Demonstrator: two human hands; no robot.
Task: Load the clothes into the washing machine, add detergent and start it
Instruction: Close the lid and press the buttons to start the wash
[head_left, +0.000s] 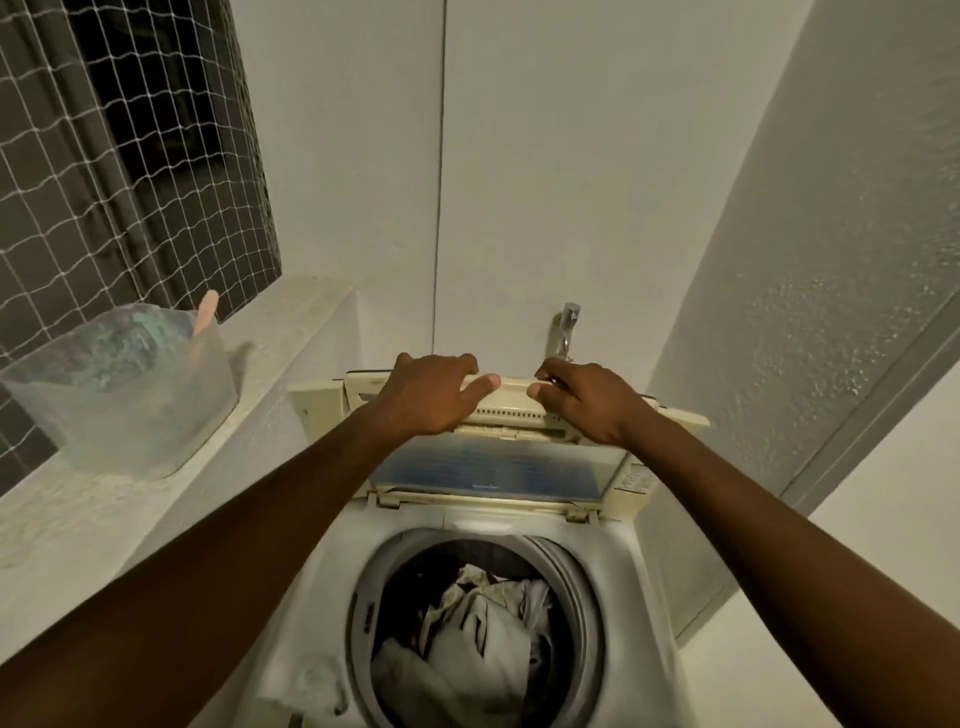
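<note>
A white top-loading washing machine (639, 582) stands below me with its folding lid (511, 405) raised upright at the back. Pale and dark clothes (478, 623) lie crumpled inside the round drum. My left hand (434, 395) grips the lid's top edge on its left side, fingers curled over it. My right hand (587, 400) grips the same edge on its right side. The lid's bluish window panel (488, 470) faces me below both hands.
A translucent plastic tub (130, 395) with a pink handle sticking out sits on the white ledge (291, 332) to the left. A netted window is behind it. A metal tap (566, 327) juts from the wall behind the lid. A textured wall rises on the right.
</note>
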